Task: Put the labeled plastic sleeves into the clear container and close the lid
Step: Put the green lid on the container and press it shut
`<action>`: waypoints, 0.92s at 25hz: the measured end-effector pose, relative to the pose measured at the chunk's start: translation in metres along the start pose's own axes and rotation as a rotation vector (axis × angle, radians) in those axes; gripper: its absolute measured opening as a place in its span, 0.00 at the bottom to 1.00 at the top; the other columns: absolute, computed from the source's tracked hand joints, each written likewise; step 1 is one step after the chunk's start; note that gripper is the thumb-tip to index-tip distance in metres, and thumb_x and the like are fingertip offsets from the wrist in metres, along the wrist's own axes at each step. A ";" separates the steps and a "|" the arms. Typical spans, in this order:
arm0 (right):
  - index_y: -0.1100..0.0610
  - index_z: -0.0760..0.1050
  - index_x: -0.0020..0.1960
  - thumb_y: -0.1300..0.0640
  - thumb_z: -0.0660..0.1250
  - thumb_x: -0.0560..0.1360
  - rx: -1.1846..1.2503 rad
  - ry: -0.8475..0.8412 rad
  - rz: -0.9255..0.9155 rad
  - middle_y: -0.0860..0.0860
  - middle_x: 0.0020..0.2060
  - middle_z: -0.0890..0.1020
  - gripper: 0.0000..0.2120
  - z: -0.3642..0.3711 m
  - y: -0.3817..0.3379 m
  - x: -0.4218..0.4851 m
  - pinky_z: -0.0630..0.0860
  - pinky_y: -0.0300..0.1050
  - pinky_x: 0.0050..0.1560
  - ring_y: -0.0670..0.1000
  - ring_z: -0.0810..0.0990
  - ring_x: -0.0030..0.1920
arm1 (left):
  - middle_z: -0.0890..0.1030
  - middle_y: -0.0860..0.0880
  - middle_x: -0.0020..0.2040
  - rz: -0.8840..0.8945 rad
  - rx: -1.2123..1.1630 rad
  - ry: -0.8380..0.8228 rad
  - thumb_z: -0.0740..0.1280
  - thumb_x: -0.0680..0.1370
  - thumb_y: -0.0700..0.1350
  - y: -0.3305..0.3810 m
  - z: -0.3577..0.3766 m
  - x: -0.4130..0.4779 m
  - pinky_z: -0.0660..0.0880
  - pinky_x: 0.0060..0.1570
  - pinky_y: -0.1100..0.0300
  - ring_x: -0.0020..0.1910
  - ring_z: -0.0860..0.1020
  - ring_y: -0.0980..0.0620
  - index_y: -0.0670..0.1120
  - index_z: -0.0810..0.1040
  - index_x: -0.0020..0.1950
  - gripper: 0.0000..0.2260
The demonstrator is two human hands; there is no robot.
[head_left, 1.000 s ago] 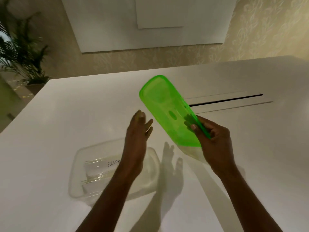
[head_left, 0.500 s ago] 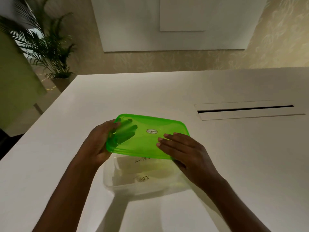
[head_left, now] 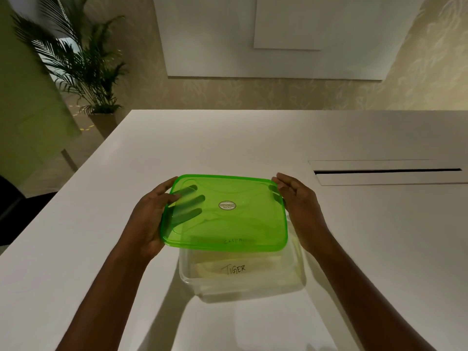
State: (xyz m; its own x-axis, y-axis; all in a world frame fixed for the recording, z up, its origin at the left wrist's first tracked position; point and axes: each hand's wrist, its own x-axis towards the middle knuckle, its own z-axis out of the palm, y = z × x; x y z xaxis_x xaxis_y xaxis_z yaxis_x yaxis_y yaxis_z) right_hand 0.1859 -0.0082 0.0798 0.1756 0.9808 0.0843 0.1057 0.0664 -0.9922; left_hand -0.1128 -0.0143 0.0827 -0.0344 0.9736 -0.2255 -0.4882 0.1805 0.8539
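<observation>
A translucent green lid (head_left: 228, 219) with a small oval sticker hangs level just above the clear container (head_left: 243, 282) on the white table. My left hand (head_left: 152, 219) grips its left edge, fingers showing through from beneath. My right hand (head_left: 298, 206) holds its right edge. Inside the container lie plastic sleeves (head_left: 235, 268); one reads "TIGER", and another label shows faintly through the lid. The lid covers the container's far part; the near part is uncovered.
The white table (head_left: 354, 249) has a long cable slot (head_left: 385, 171) at the right. The table's left edge runs diagonally near my left arm. A potted palm (head_left: 83, 72) stands on the floor beyond the far left corner.
The lid went from tilted in my right hand alone to level over the container with both hands on it. My right hand slid from its top to its right edge.
</observation>
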 end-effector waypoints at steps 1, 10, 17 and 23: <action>0.57 0.79 0.68 0.62 0.66 0.82 0.044 0.013 0.023 0.49 0.61 0.85 0.15 0.003 0.001 0.002 0.79 0.36 0.58 0.38 0.84 0.54 | 0.86 0.39 0.60 0.001 0.003 -0.003 0.58 0.82 0.31 -0.002 0.000 0.000 0.85 0.44 0.46 0.54 0.87 0.35 0.44 0.77 0.71 0.21; 0.58 0.84 0.59 0.64 0.68 0.80 0.046 0.162 0.059 0.53 0.52 0.87 0.11 0.013 0.003 0.007 0.78 0.44 0.52 0.47 0.82 0.48 | 0.84 0.47 0.60 0.211 0.460 0.172 0.65 0.82 0.36 -0.016 0.013 0.004 0.78 0.56 0.53 0.59 0.81 0.46 0.48 0.80 0.69 0.17; 0.55 0.85 0.59 0.62 0.66 0.81 -0.105 0.099 0.098 0.49 0.48 0.87 0.11 -0.003 0.016 0.015 0.77 0.40 0.45 0.47 0.81 0.45 | 0.73 0.48 0.78 0.181 0.594 0.229 0.63 0.84 0.38 -0.044 0.022 -0.002 0.65 0.78 0.46 0.76 0.71 0.48 0.47 0.70 0.79 0.23; 0.56 0.86 0.57 0.63 0.67 0.80 -0.219 0.034 0.126 0.54 0.48 0.88 0.11 -0.006 0.034 0.013 0.73 0.44 0.43 0.50 0.78 0.40 | 0.69 0.48 0.80 0.106 0.663 0.267 0.62 0.84 0.39 -0.062 0.018 -0.011 0.63 0.72 0.55 0.78 0.68 0.47 0.49 0.68 0.81 0.24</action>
State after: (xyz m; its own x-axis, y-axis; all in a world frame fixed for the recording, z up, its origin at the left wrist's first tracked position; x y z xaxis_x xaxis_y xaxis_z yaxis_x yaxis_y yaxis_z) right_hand 0.1975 0.0057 0.0477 0.2332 0.9719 -0.0323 0.2895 -0.1011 -0.9518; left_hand -0.0661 -0.0335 0.0411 -0.3058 0.9385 -0.1602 0.1585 0.2161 0.9634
